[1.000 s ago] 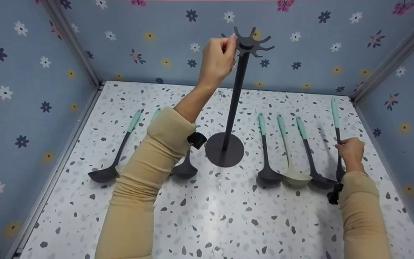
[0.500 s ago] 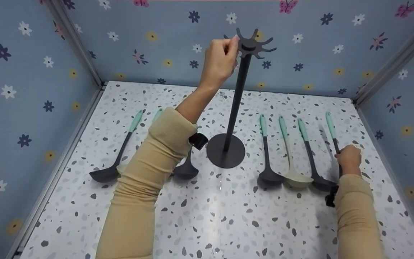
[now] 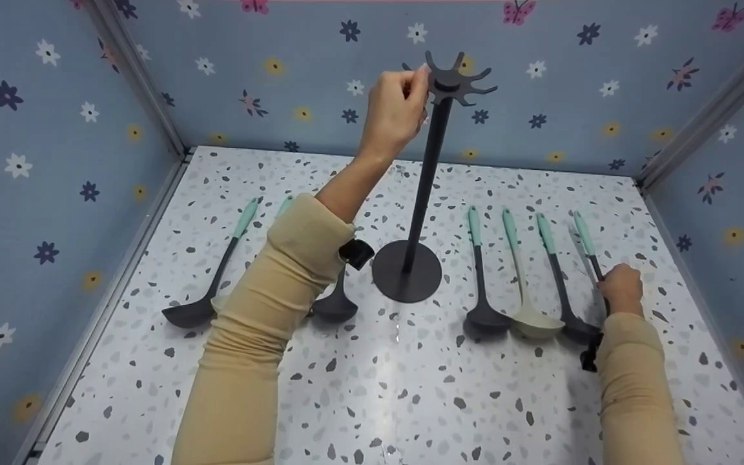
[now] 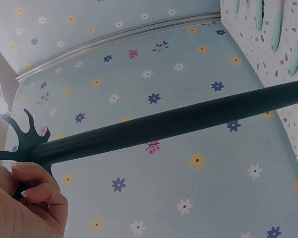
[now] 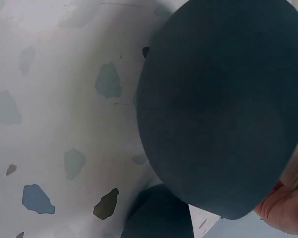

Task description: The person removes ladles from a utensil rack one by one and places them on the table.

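Note:
My left hand (image 3: 392, 111) pinches one hook at the top of a dark utensil stand (image 3: 429, 169), whose round base rests on the table. In the left wrist view, the thumb and fingers (image 4: 43, 191) close around that hook beside the pole. At the far right, my right hand (image 3: 622, 289) grips the dark shaft of a ladle with a mint handle (image 3: 584, 231). The forearm hides this ladle's bowl in the head view. Close up in the right wrist view, a large dark ladle bowl (image 5: 218, 109) partly covers the right hand.
Left of the right hand lie a dark ladle (image 3: 577, 327), a cream ladle (image 3: 535, 323) and another dark ladle (image 3: 487, 318). More ladles, including a dark one (image 3: 192, 312), lie on the left, some behind the left sleeve (image 3: 243, 336). Flowered panels (image 3: 320, 39) enclose the speckled table (image 3: 411, 387).
My right hand has moved left and slightly nearer the person, bringing the ladle beside the dark ladle in the row. The left hand has kept its pinch on the stand's hook.

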`<state>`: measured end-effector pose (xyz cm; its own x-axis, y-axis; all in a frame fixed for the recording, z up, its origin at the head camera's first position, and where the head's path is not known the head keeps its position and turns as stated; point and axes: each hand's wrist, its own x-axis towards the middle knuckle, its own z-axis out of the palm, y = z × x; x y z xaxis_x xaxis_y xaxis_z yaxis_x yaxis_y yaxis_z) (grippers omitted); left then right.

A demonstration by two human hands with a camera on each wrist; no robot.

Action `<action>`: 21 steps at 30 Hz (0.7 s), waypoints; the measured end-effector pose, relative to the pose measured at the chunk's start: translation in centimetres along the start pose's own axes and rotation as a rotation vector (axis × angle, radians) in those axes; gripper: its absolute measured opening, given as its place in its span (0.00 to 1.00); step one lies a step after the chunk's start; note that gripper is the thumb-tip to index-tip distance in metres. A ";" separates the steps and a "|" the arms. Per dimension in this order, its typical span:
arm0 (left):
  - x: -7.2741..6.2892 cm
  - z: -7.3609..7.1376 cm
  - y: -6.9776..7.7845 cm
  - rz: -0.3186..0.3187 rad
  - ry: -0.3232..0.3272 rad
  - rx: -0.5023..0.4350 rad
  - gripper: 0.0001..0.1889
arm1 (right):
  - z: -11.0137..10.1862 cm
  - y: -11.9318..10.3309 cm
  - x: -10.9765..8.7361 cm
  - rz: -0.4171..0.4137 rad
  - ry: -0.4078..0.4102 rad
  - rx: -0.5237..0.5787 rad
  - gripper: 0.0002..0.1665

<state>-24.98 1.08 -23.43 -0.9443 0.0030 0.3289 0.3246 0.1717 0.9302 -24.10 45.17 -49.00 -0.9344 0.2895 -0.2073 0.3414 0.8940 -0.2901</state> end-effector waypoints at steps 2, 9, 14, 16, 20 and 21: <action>0.0 0.0 0.0 0.001 0.002 0.002 0.22 | 0.1 0.0 0.2 0.010 -0.013 -0.008 0.16; -0.2 0.1 0.1 0.025 0.013 0.035 0.23 | 0.2 0.2 0.4 0.026 -0.056 -0.051 0.19; -0.1 0.2 0.1 0.032 0.017 0.034 0.23 | 0.2 0.2 0.3 0.033 -0.076 -0.070 0.17; -0.1 0.3 0.2 0.027 0.014 0.024 0.23 | 0.3 0.2 0.3 0.049 -0.085 -0.062 0.17; -0.1 0.4 0.2 0.016 0.007 0.009 0.22 | 0.2 0.3 0.1 0.052 -0.083 -0.059 0.17; -0.1 0.5 0.2 0.014 0.005 0.007 0.22 | 0.2 0.3 0.1 0.053 -0.079 -0.056 0.16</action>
<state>-24.86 1.59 -23.30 -0.9395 0.0000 0.3426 0.3371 0.1785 0.9244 -24.04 45.38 -49.33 -0.9034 0.3114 -0.2948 0.3822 0.8964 -0.2244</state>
